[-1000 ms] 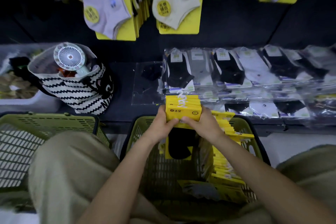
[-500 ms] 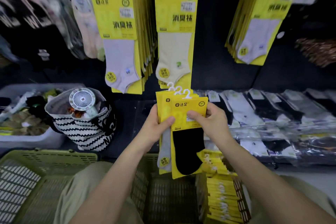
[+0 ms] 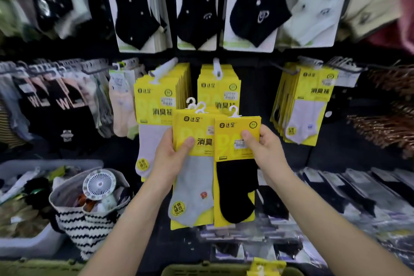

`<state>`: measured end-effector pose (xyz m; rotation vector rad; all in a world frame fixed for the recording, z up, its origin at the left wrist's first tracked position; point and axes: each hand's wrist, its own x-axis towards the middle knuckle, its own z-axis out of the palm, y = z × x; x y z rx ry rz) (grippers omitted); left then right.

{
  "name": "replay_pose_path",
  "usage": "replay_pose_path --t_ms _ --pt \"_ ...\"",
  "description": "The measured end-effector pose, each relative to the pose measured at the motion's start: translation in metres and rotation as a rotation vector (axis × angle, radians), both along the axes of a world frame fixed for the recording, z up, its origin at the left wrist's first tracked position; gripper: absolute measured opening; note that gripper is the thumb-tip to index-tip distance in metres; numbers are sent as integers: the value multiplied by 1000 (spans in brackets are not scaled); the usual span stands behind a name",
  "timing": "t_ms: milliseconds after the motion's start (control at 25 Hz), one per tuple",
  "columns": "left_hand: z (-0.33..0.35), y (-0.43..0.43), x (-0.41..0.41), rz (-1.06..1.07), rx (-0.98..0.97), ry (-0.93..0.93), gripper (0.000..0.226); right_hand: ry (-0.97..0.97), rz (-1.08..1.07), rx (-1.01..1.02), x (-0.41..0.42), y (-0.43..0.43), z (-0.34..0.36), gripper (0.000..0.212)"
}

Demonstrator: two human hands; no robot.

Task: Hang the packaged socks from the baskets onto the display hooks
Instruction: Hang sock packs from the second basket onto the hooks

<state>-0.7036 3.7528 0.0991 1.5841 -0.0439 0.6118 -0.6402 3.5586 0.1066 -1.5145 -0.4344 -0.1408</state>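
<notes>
1. Nearest you, at the bottom edge, the rim of a green basket [image 3: 201, 270] shows, with a yellow packet [image 3: 265, 267] poking up at its right end.
2. Your left hand [image 3: 172, 159] is clamped on a small stack of yellow sock packs, thumb across the front of the grey-sock pack [image 3: 193, 177]; white plastic hangers stick up from the top of the stack.
3. Your right hand [image 3: 265, 149] pinches the black-sock pack [image 3: 236, 177] by its upper right part, thumb on the front. This pack overlaps the grey one's right edge and is held upright.
4. To your left, a zigzag-striped bag [image 3: 85, 224] stands with a small white fan [image 3: 99, 185] on top, beside a pale bin [image 3: 26, 244].
5. To your right, clear-wrapped socks [image 3: 349, 195] lie in rows on the shelf.
6. Behind your hands, yellow packs hang on display hooks [image 3: 216, 67]: two bunches straight ahead, one further right [image 3: 304, 105].
7. Above them hang dark and white patterned socks [image 3: 257, 9].
</notes>
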Motion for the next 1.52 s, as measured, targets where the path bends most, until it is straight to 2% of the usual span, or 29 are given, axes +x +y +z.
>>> replay_pose_path --t_ms 160,320,800,880,960,1040,1120,1200,1400,1520 --pt "36 26 0 72 -81 -100 19 21 -26 101 25 12 38 12" --pt "57 43 -7 106 -37 -127 20 -5 -34 72 40 30 55 12" --pt "47 37 -3 42 -42 -90 28 62 -153 9 58 61 57 11" --pt "46 33 -1 42 -37 -74 30 42 -163 -53 56 55 52 5" --pt "44 27 0 26 -56 -64 31 -32 -296 -109 50 46 44 22" --pt "43 20 2 13 -90 -60 30 -166 -371 -59 36 40 42 25" --pt "43 11 4 16 -81 -61 26 -213 -211 -42 21 44 47 26" --pt "42 2 6 24 -62 -63 22 -173 -81 -86 11 52 53 29" --pt "40 -9 7 -4 -88 -31 30 -48 -111 49 9 45 54 30" --pt "37 -10 10 51 -84 -31 34 -64 -121 -13 9 37 52 27"
